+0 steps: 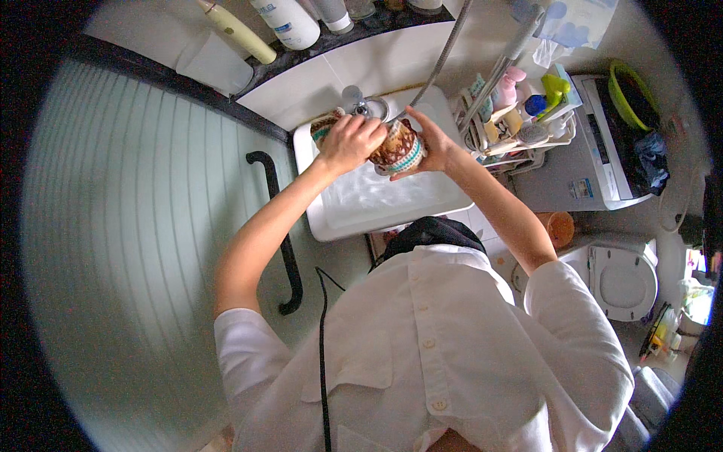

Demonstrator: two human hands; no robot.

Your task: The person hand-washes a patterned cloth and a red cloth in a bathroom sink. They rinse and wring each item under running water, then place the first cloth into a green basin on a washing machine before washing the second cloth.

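A patterned knitted item (402, 148) in brown, cream and turquoise is held over a white washbasin (390, 198). My left hand (353, 141) grips its left side from above, fingers curled. Around its right side my right hand (434, 144) is cupped, thumb up near a grey flexible hose (438, 68). Another piece of similar patterned knit (323, 127) lies at the basin's back left corner, partly behind my left hand; whether the two pieces join is hidden. Just behind my hands stands a metal faucet (361, 108).
A dark shelf (361, 34) behind the basin carries bottles and a translucent cup (214, 63). To the right are a rack of toiletries (522, 133), a washing machine (565, 169) and a toilet (624, 282). A ribbed glass door with a black handle (277, 226) stands left.
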